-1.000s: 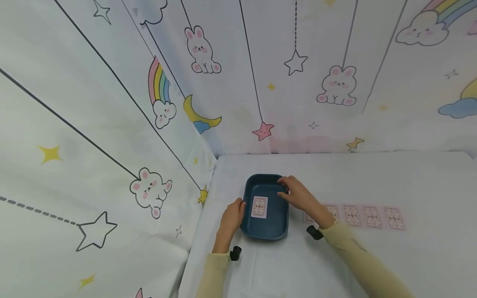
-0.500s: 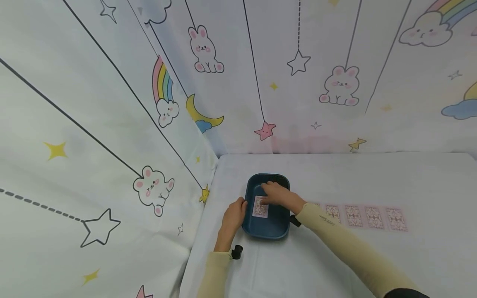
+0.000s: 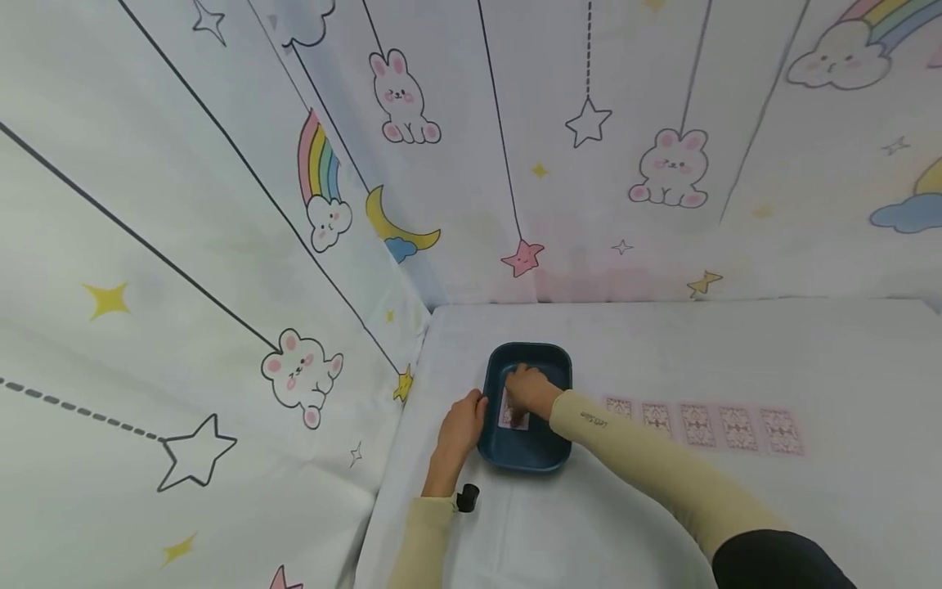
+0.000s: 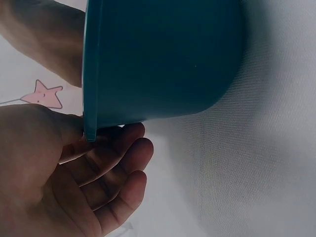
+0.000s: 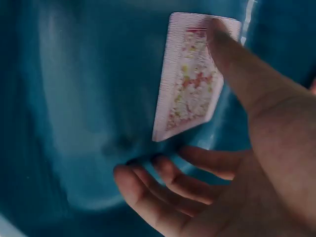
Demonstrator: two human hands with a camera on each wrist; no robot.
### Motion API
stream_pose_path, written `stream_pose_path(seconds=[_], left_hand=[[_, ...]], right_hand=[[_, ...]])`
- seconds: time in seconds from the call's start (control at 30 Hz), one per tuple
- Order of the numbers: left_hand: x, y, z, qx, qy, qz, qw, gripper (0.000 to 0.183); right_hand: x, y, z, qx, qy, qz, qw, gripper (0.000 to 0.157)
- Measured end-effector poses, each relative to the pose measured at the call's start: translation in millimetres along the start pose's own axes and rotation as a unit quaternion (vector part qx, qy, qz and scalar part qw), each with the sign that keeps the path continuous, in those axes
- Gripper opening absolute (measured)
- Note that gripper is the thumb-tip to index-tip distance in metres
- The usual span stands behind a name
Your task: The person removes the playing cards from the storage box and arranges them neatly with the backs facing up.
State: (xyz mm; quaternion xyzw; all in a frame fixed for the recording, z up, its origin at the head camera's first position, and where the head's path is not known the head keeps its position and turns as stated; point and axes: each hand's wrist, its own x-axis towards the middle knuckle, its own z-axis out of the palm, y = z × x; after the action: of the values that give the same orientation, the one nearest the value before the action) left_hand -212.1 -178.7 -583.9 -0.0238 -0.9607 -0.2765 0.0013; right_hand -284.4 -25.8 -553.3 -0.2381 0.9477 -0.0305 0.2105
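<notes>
A blue, rounded rectangular tray (image 3: 531,460) stands on the white-covered table. My left hand (image 3: 461,424) grips its left rim; in the left wrist view, the thumb is at the rim (image 4: 91,74) and the fingers curl along the outer wall. Inside the tray lies a deck of playing cards (image 5: 190,79), patterned back up, its layered edge showing. My right hand (image 3: 531,393) reaches in over it. In the right wrist view, the thumb touches one end of the deck, while the bent fingers (image 5: 148,197) sit apart from the other end.
Several playing cards (image 3: 697,425) lie face down in a row to the tray's right, partly behind the right forearm. Behind the table hangs a white cloth (image 3: 471,196) printed with rabbits and stars; another stretch of it runs along the left.
My right hand has moved left and down from the tray's right rim onto the deck inside. The left hand has stayed on the left rim.
</notes>
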Motion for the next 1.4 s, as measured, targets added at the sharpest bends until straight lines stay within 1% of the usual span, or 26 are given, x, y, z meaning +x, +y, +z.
stream_pose_path(seconds=[0.1, 0.27, 0.3, 0.37, 0.4, 0.5, 0.57, 0.6, 0.67, 0.7, 0.8, 0.93, 1.03, 1.17, 1.23, 1.33, 1.4], left_hand=[[0.0, -0.2, 0.6, -0.001, 0.0, 0.001, 1.0, 0.021], [-1.4, 0.3, 0.1, -0.004, 0.0, 0.0, 1.0, 0.021], [-1.7, 0.6, -0.3, -0.004, 0.001, 0.001, 1.0, 0.02], [-1.9, 0.8, -1.1, -0.003, 0.004, 0.003, 1.0, 0.02], [-1.9, 0.9, -1.5, -0.003, 0.005, 0.003, 1.0, 0.02], [-1.4, 2.4, -2.0, 0.001, 0.005, -0.002, 1.0, 0.02], [-1.0, 2.5, -1.7, 0.003, 0.003, -0.003, 1.0, 0.02], [-0.8, 2.5, -1.6, 0.004, 0.001, -0.003, 1.0, 0.02], [-0.9, 2.4, -1.2, 0.005, -0.001, -0.004, 1.0, 0.02], [-0.9, 2.3, -1.0, 0.005, -0.002, -0.005, 1.0, 0.02], [-1.4, 2.2, -1.0, 0.003, -0.002, -0.006, 1.0, 0.02], [-1.4, 2.2, -1.2, -0.001, -0.001, -0.007, 1.0, 0.02], [-0.7, 2.5, -0.6, 0.003, -0.004, -0.013, 0.9999, 0.021], [-0.5, 2.2, 0.1, 0.009, -0.006, -0.023, 0.9997, 0.021], [-0.9, 2.7, 0.1, 0.006, -0.007, -0.025, 0.9996, 0.021], [-1.8, 3.7, 0.5, 0.005, -0.008, -0.026, 0.9996, 0.021], [-2.5, 4.4, 1.1, 0.004, -0.008, -0.027, 0.9996, 0.021]], right_hand=[[1.0, -1.1, 0.1, -0.017, 0.007, 0.005, 1.0, 0.091], [7.2, 5.1, 1.7, 0.008, 0.002, 0.002, 1.0, 0.093], [8.8, 6.4, 2.4, 0.01, 0.004, 0.002, 1.0, 0.091], [11.0, 8.4, 3.7, 0.011, 0.012, -0.001, 1.0, 0.084], [11.5, 8.9, 4.1, 0.013, 0.019, -0.004, 1.0, 0.078], [12.1, 10.5, 5.1, 0.021, 0.049, -0.016, 0.998, 0.053], [11.2, 10.8, 4.6, 0.032, 0.057, -0.022, 0.998, 0.041], [10.5, 11.0, 4.2, 0.046, 0.058, -0.022, 0.997, 0.038], [9.5, 12.2, 3.7, 0.079, 0.053, -0.021, 0.995, 0.036], [9.1, 13.4, 3.6, 0.1, 0.046, -0.019, 0.994, 0.039], [7.2, 19.1, 2.6, 0.185, 0.027, -0.026, 0.982, 0.041], [-0.2, 31.2, -1.7, 0.28, 0.008, -0.047, 0.959, 0.032], [-10.7, 43.6, -5.4, 0.32, 0.005, -0.065, 0.945, 0.032], [-27.3, 61.1, -9.0, 0.365, 0.016, -0.085, 0.927, 0.035], [-35.7, 69.9, -9.9, 0.394, 0.024, -0.088, 0.915, 0.037], [-47.6, 84.2, -8.3, 0.423, 0.04, -0.088, 0.901, 0.04], [-54.9, 93.7, -5.5, 0.435, 0.055, -0.083, 0.895, 0.041]])
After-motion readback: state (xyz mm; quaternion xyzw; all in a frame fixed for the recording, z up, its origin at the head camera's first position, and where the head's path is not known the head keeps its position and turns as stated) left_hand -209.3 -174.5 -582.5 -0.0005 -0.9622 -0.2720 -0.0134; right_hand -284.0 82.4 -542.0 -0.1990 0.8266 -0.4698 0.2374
